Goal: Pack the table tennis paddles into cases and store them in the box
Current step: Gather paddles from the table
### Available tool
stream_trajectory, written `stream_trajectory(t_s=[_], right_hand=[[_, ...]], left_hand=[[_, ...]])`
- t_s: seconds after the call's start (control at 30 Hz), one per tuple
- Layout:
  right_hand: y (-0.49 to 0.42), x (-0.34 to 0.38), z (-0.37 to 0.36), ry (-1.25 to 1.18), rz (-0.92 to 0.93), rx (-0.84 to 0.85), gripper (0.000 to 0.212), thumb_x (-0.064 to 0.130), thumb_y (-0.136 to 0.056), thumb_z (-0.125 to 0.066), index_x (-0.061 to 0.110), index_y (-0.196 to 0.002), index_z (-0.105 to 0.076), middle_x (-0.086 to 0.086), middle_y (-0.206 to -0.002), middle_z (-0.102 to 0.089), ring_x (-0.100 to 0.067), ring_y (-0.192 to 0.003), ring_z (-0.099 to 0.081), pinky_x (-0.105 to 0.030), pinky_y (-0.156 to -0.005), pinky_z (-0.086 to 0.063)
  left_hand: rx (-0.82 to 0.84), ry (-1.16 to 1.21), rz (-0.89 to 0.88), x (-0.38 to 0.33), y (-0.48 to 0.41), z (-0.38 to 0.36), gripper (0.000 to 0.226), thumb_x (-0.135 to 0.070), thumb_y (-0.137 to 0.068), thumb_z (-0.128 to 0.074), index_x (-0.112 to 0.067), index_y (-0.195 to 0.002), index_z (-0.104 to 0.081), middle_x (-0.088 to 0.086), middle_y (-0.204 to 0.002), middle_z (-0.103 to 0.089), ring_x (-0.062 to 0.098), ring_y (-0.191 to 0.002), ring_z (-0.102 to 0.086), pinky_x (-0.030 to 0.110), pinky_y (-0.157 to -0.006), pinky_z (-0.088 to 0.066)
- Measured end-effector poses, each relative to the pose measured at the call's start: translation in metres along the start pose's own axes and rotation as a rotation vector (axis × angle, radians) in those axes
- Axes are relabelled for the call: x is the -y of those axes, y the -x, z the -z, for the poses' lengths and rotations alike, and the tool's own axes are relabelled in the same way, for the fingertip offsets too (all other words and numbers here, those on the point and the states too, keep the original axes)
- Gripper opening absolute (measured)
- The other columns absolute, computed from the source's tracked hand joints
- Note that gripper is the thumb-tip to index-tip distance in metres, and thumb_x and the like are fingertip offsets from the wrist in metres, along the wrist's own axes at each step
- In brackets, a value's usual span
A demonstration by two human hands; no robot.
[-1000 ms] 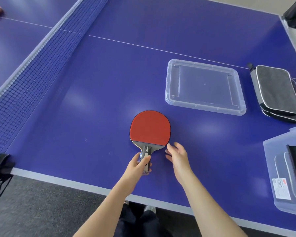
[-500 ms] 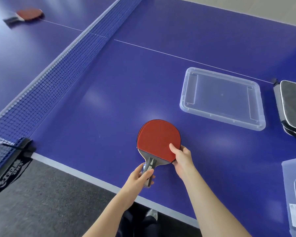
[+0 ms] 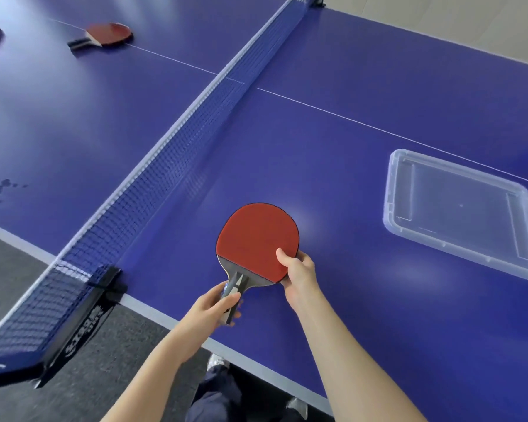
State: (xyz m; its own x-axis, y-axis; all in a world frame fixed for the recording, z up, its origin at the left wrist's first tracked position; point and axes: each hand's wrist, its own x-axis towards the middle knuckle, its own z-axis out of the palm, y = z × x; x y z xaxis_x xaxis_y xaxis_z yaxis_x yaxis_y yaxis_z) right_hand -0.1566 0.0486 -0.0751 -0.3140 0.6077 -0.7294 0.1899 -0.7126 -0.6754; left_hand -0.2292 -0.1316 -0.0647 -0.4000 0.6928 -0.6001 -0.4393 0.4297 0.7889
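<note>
A blue table tennis table (image 3: 363,141) is filling the view. Its net (image 3: 171,166) is running from the near edge away to the far edge, and grey carpet is showing below the near edge. The person is holding a red-faced paddle (image 3: 256,236) just inside the near edge, a little to the right of the net clamp. The left hand (image 3: 217,309) is wrapping its fingers round the handle. The right hand (image 3: 299,269) is pinching the blade's lower right rim, with the thumb lying on the red rubber and the other fingers going underneath. I cannot tell whether the blade is resting on the table or hanging just clear of it. A clear plastic lid (image 3: 461,208) is lying flat near the right edge, and a second red paddle (image 3: 110,33) is lying beyond the net toward the far left corner. No case or box is showing here.

The step in hand is looking like carrying this paddle off to a case — so the handle grip should be doing the work. The right hand need only be steadying the rim, touching the rubber as little as possible. Lifting the blade level before swinging it anywhere should be sparing it a scrape, and any path toward the right edge is calling for clearance over the lid.
</note>
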Motion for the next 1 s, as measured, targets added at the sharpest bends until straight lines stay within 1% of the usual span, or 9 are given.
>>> stream_trajectory(t_s=[0.1, 0.17, 0.27, 0.43, 0.57, 0.63, 0.8, 0.9, 1.0], right_hand=[[-0.006, -0.006, -0.053, -0.018, -0.017, -0.011, 0.039, 0.016, -0.087, -0.068, 0.013, -0.123, -0.053, -0.007, -0.112, -0.063, -0.025, -0.098, -0.064, -0.036, -0.083, -0.057], [-0.011, -0.009, -0.083, -0.038, -0.023, -0.020, 0.038, 0.015, -0.086, -0.068, 0.014, -0.121, -0.054, -0.006, -0.111, -0.064, -0.024, -0.098, -0.064, -0.038, -0.086, -0.056], [-0.021, -0.013, -0.118, -0.032, -0.018, -0.050, 0.035, 0.014, -0.085, -0.069, 0.014, -0.118, -0.056, -0.006, -0.112, -0.064, -0.024, -0.099, -0.064, -0.038, -0.087, -0.056], [-0.034, -0.022, -0.150, -0.027, -0.024, -0.081, 0.036, 0.013, -0.085, -0.070, 0.012, -0.117, -0.056, -0.006, -0.111, -0.065, -0.023, -0.096, -0.065, -0.036, -0.083, -0.056], [-0.039, -0.026, -0.162, -0.001, 0.005, -0.076, 0.034, 0.012, -0.085, -0.069, 0.010, -0.116, -0.056, -0.007, -0.112, -0.066, -0.021, -0.096, -0.065, -0.040, -0.091, -0.054], [-0.040, -0.028, -0.166, 0.053, 0.032, -0.081, 0.033, 0.015, -0.086, -0.068, 0.011, -0.115, -0.054, -0.006, -0.114, -0.064, -0.021, -0.100, -0.064, -0.036, -0.091, -0.053], [-0.038, -0.032, -0.162, 0.320, 0.143, -0.111, 0.030, 0.031, -0.087, -0.065, 0.019, -0.110, -0.049, 0.001, -0.110, -0.059, -0.015, -0.096, -0.058, -0.017, -0.062, -0.043], [-0.041, -0.036, -0.162, 0.471, 0.221, -0.157, 0.034, 0.037, -0.086, -0.064, 0.015, -0.110, -0.055, -0.002, -0.113, -0.058, -0.018, -0.099, -0.059, -0.027, -0.074, -0.051], [-0.041, -0.037, -0.164, 0.576, 0.267, -0.181, 0.037, 0.039, -0.088, -0.061, 0.010, -0.110, -0.058, -0.006, -0.114, -0.052, -0.019, -0.095, -0.057, -0.034, -0.083, -0.051]], left_hand=[[-0.043, -0.031, -0.010, -0.014, -0.008, 0.047, 0.012, -0.029, -0.095, -0.057, -0.029, -0.105, -0.063, 0.007, -0.095, -0.056, 0.017, -0.086, -0.055, 0.025, -0.073, -0.051], [-0.102, -0.069, -0.011, -0.018, -0.016, 0.076, 0.007, -0.035, -0.092, -0.061, -0.034, -0.098, -0.065, 0.005, -0.105, -0.056, 0.016, -0.094, -0.059, 0.024, -0.080, -0.049], [-0.181, -0.072, -0.006, -0.018, -0.028, 0.111, 0.020, -0.037, -0.088, -0.066, -0.036, -0.107, -0.064, 0.000, -0.117, -0.060, 0.010, -0.106, -0.061, 0.026, -0.094, -0.043], [-0.282, -0.041, -0.033, -0.020, -0.040, 0.139, 0.028, -0.028, -0.087, -0.068, -0.019, -0.113, -0.064, 0.004, -0.102, -0.071, 0.016, -0.096, -0.066, 0.017, -0.077, -0.049], [-0.366, -0.048, -0.043, -0.014, -0.047, 0.147, 0.024, -0.024, -0.085, -0.071, -0.016, -0.108, -0.066, 0.000, -0.098, -0.072, 0.007, -0.085, -0.065, 0.007, -0.062, -0.048], [-0.394, -0.081, -0.043, -0.009, -0.049, 0.148, 0.028, -0.026, -0.085, -0.071, -0.017, -0.111, -0.065, -0.003, -0.099, -0.071, 0.005, -0.089, -0.065, 0.008, -0.065, -0.047], [-0.444, -0.171, -0.059, 0.004, -0.055, 0.147, 0.034, -0.031, -0.085, -0.070, -0.019, -0.116, -0.064, -0.001, -0.108, -0.066, 0.010, -0.100, -0.062, 0.018, -0.081, -0.045], [-0.492, -0.233, -0.091, 0.002, -0.055, 0.141, 0.031, -0.027, -0.086, -0.069, -0.018, -0.115, -0.063, -0.002, -0.108, -0.061, -0.001, -0.092, -0.057, 0.006, -0.071, -0.042], [-0.522, -0.263, -0.112, 0.003, -0.055, 0.136, 0.033, -0.026, -0.088, -0.067, -0.017, -0.119, -0.061, -0.001, -0.109, -0.057, -0.003, -0.090, -0.053, 0.012, -0.075, -0.038]])
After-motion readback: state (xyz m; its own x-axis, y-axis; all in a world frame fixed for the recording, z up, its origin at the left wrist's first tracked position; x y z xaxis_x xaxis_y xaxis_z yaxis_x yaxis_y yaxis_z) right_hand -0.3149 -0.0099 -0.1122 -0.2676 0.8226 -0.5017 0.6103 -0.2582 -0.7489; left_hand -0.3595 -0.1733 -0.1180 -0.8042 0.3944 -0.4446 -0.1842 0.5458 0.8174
